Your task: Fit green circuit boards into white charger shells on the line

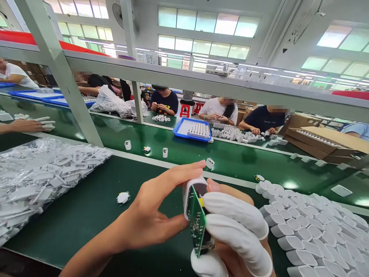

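My left hand [152, 207] grips a white plastic housing [186, 198] between thumb and fingers, with its open end turned toward my right. A green circuit board [196, 221] stands on edge, its upper part at the mouth of the housing. White finger covers are on several fingers of my right hand [236, 227], which pinches the board; a bit of yellow shows behind it. How far the board sits inside is hard to tell. Another board with a white part [123, 198] lies on the green mat, left of my hands.
A plastic bag of white parts [57, 173] lies at left, many white housings [314, 227] stand at right. Beyond, a green belt [184, 154] carries scattered pieces and a blue tray [180, 134]. Several people sit across; another person's hand [31, 125] reaches in at far left.
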`<state>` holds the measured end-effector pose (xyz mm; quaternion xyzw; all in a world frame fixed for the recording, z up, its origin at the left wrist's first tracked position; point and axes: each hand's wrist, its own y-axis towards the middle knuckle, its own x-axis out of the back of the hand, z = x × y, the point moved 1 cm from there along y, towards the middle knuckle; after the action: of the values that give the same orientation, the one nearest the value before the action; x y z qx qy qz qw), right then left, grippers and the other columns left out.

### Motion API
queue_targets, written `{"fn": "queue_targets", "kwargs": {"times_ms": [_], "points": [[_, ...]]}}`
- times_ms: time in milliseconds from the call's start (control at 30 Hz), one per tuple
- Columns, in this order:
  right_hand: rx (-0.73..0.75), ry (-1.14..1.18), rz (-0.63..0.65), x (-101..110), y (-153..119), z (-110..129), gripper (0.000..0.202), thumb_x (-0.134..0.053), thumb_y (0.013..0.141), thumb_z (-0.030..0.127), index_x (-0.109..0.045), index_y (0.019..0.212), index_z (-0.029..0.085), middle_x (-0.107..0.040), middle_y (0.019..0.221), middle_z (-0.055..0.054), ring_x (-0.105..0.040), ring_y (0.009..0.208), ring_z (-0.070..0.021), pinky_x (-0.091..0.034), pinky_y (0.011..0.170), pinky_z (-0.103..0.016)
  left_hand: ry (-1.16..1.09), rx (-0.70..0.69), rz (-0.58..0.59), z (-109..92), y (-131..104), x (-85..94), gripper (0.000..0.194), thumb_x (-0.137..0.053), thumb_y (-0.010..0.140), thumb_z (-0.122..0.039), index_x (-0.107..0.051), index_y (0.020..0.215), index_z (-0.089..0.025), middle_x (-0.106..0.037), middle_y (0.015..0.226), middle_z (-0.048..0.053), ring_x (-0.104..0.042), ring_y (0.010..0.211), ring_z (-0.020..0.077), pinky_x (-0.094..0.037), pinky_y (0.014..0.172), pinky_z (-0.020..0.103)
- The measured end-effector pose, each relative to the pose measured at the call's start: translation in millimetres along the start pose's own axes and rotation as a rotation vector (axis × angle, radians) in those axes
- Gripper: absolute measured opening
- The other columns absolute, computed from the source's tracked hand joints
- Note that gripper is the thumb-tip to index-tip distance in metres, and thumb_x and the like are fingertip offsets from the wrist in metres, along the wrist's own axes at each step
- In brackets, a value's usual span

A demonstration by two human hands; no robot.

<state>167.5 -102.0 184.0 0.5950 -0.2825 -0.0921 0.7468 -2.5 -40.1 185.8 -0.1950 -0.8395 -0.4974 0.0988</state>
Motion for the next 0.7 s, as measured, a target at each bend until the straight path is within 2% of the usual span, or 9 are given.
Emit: {"fn": "queue_targets", "kwargs": {"times_ms": [167, 367, 467, 567, 633, 700], "points": [[0.002, 0.007, 0.066, 0.9, 3.3, -2.5, 0.034, -0.058, 0.096, 0.029, -0.059, 0.128, 0.016, -0.06, 0.131, -0.009, -0.062, 0.118, -0.0226, -0.055, 0.105, -0.034, 0.0, 0.009, -0.005, 2.1, 1.5, 0.3, 0.066, -0.072, 0.083, -0.012, -0.047, 0.143, -0.026, -0.057, 0.145, 0.01, -0.057, 0.132, 0.0254, -0.052, 0.109, 0.035], [-0.041, 0.012, 0.061, -0.4, 3.8, -1.2, 0.033, -0.056, 0.098, 0.027, -0.058, 0.128, 0.015, -0.055, 0.136, -0.007, -0.056, 0.124, -0.0193, -0.05, 0.11, -0.029, 0.013, -0.023, -0.016, 0.4, 3.1, -0.5, 0.062, -0.07, 0.086, -0.014, -0.048, 0.143, -0.024, -0.058, 0.144, 0.008, -0.058, 0.131, 0.0232, -0.053, 0.11, 0.033], [-0.03, 0.018, 0.074, -2.9, 4.3, -0.8, 0.032, -0.057, 0.097, 0.028, -0.058, 0.126, 0.014, -0.056, 0.133, -0.008, -0.058, 0.121, -0.0199, -0.05, 0.11, -0.03, 0.023, -0.025, -0.019, -0.8, 2.5, -0.4, 0.06, -0.069, 0.087, -0.017, -0.048, 0.143, -0.024, -0.058, 0.144, 0.006, -0.057, 0.132, 0.0221, -0.053, 0.111, 0.032], [-0.029, 0.061, 0.027, -8.8, 6.1, -2.2, 0.028, -0.057, 0.097, 0.027, -0.059, 0.121, 0.014, -0.059, 0.124, -0.009, -0.057, 0.123, -0.0217, -0.049, 0.111, -0.034, 0.037, -0.022, -0.013, -0.1, 0.8, -0.1, 0.06, -0.069, 0.087, -0.018, -0.048, 0.143, -0.024, -0.057, 0.144, 0.007, -0.057, 0.132, 0.0235, -0.054, 0.11, 0.034], [-0.086, 0.154, -0.027, -14.0, 7.2, -5.1, 0.027, -0.056, 0.097, 0.028, -0.058, 0.121, 0.016, -0.057, 0.129, -0.011, -0.054, 0.128, -0.0243, -0.05, 0.11, -0.038, 0.051, -0.033, -0.001, 2.4, 1.1, -1.0, 0.061, -0.069, 0.086, -0.015, -0.048, 0.143, -0.023, -0.057, 0.144, 0.009, -0.057, 0.131, 0.0252, -0.054, 0.11, 0.037], [-0.246, 0.316, -0.059, -19.0, 7.7, -10.2, 0.032, -0.056, 0.097, 0.034, -0.055, 0.126, 0.021, -0.048, 0.143, -0.012, -0.052, 0.133, -0.0271, -0.055, 0.105, -0.041, 0.077, -0.061, -0.01, 7.0, 3.9, -3.2, 0.06, -0.07, 0.085, -0.013, -0.048, 0.141, -0.022, -0.058, 0.142, 0.012, -0.057, 0.132, 0.0265, -0.053, 0.11, 0.04]]}}
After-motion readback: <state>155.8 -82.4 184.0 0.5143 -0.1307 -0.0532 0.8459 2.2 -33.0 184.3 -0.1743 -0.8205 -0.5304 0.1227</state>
